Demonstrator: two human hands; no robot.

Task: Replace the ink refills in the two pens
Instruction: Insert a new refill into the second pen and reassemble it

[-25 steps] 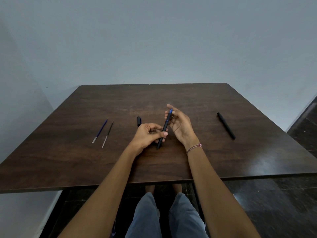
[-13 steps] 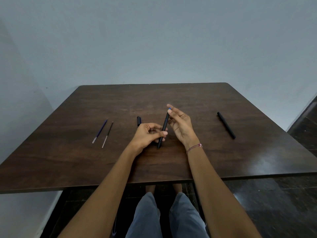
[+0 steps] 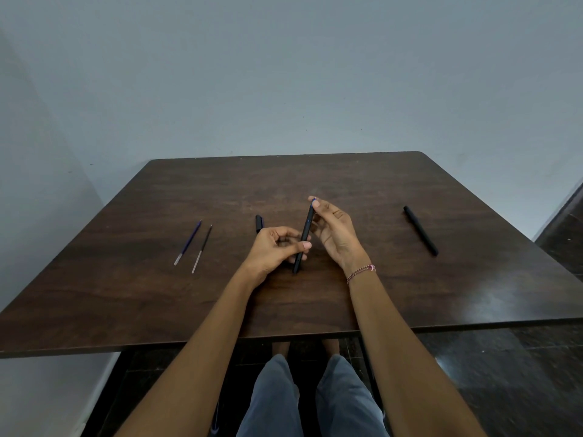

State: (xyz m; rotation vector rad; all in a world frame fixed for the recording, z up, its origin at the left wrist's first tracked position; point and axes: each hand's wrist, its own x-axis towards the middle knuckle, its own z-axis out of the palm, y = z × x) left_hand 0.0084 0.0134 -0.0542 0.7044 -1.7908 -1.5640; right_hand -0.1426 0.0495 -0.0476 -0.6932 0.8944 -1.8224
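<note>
My left hand (image 3: 273, 249) grips the lower part of a black pen barrel (image 3: 303, 239) that stands tilted over the table's middle. At the barrel's top end, a blue refill tip (image 3: 314, 200) shows, and my right hand (image 3: 334, 230) pinches it between thumb and finger. A black pen cap (image 3: 259, 223) lies just beyond my left hand. A second black pen (image 3: 420, 230) lies on the right. Two loose refills rest on the left: a blue refill (image 3: 188, 241) and a dark refill (image 3: 202, 248).
The dark wooden table (image 3: 315, 175) stands against a pale wall, its near edge just over my knees. A dark tiled floor shows at the right.
The blue refill has gone deeper into the barrel; less blue shows at the top. My right fingertips have closed over the top end. My left hand stays in place.
</note>
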